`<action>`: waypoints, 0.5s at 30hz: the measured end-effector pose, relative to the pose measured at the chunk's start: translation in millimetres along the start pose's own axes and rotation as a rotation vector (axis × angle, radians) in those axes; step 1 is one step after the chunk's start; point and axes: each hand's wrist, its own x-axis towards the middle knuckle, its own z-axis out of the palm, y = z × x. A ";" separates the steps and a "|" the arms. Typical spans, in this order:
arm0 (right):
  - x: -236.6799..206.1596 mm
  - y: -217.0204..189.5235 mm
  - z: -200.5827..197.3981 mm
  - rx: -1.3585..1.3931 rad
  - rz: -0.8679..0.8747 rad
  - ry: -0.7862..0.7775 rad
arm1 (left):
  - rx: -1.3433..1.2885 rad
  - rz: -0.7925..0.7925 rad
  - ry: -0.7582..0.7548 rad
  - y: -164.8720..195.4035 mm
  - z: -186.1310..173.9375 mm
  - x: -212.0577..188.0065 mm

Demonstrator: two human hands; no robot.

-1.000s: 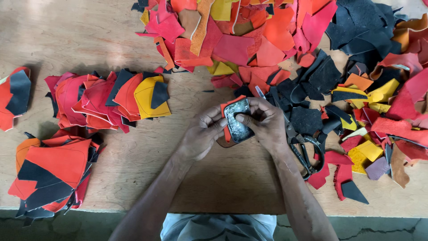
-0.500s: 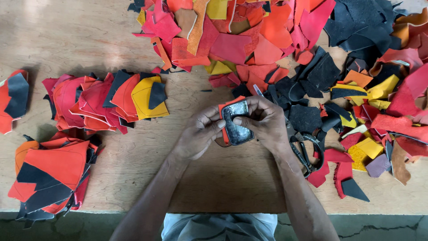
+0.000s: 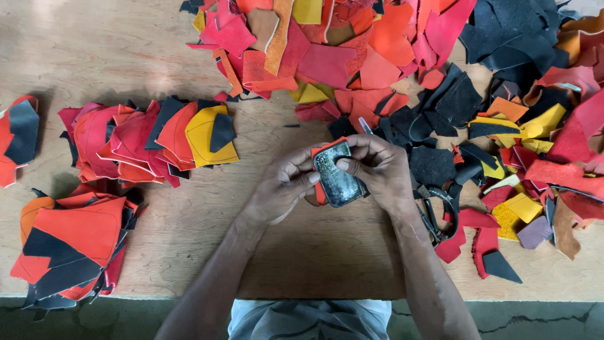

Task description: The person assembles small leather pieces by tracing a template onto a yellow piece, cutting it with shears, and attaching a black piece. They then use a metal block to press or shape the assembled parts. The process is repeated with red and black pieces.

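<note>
Dark metal template (image 3: 340,177), worn and glossy, sits between both hands over a bare patch of the wooden table (image 3: 107,50). Left hand (image 3: 283,189) grips its left edge, fingers curled around it, thumb tip on the face. Right hand (image 3: 377,169) closes on the top and right edge, thumb pressing the face near the upper notch. An orange-red leather piece (image 3: 319,189) is sandwiched behind the template; only slivers show along its left and top edges. Both hands shut on that pair, held just above the table or resting on it, can't tell which.

Just right of the right wrist: black scissors (image 3: 436,217) lying flat on the wood, handles partly under scraps. Right of the hands and beyond: loose mixed scrap heap (image 3: 503,82), black, red, yellow, orange, some tan and mauve pieces, overlapping with no order. Straight ahead of the hands: more scraps, mostly red and orange (image 3: 340,56).

Left of the left hand, well apart: fanned stack of cut pieces (image 3: 145,141), red and orange with a yellow one and a black one on top at its right end. Nearer the table edge on the far left: second stack (image 3: 75,245), orange on top with black below. Another small stack (image 3: 16,141) at the left frame edge, cut off.
</note>
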 end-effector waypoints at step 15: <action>-1.7 1.8 -1.2 -0.084 -0.019 0.002 | -0.016 0.018 -0.019 2.0 4.5 -0.9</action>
